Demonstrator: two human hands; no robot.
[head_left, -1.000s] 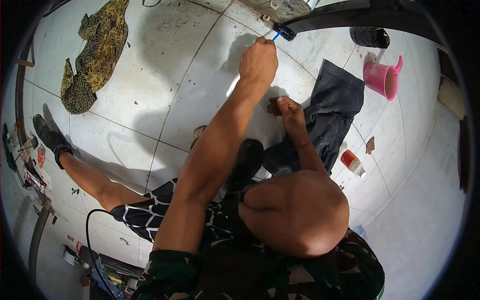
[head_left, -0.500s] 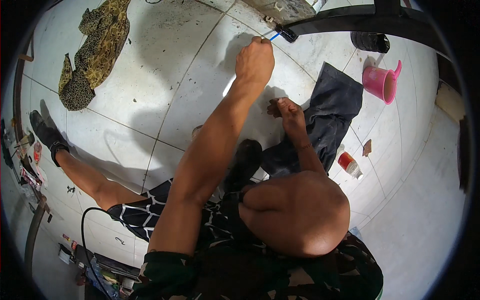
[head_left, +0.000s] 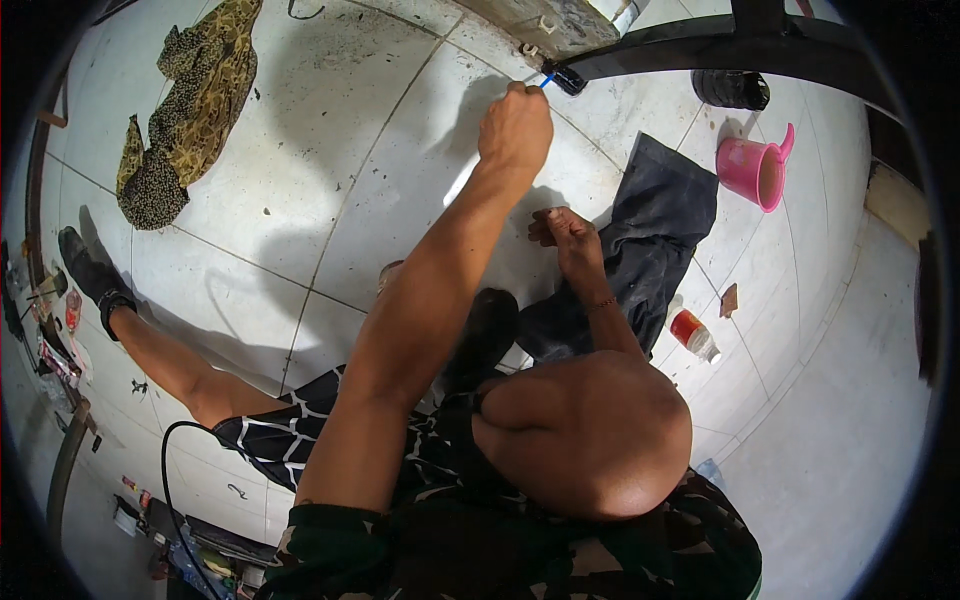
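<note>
My left hand (head_left: pixel 516 130) reaches far forward over the white tiles, its fingers closed round a thin blue stick (head_left: pixel 546 80). The stick's far end meets the glossy black foot (head_left: pixel 567 80) of a curved black metal frame (head_left: pixel 670 52). Most of the stick is hidden by the fist, so its kind does not show. Nearer to me, my right hand (head_left: pixel 573 243) hovers beside my raised knee. Its fingers are curled, thumb against them, fingertips stained dark, with nothing visible in them. Dark cloth (head_left: pixel 655 200) lies on the floor just right of that hand.
A pink dipper (head_left: pixel 750 170), a black round container (head_left: pixel 730 89) and a lying bottle with red label (head_left: pixel 694 335) are on the right. Patterned cloth (head_left: pixel 205 120) lies far left. A grey block (head_left: pixel 560 25) stands behind the frame's foot. A black cable (head_left: pixel 168 470) curves at lower left.
The whole view has shifted slightly. My left hand stays by the frame's foot, a little nearer to it, and less of the blue stick shows. My right hand keeps its curled pose.
</note>
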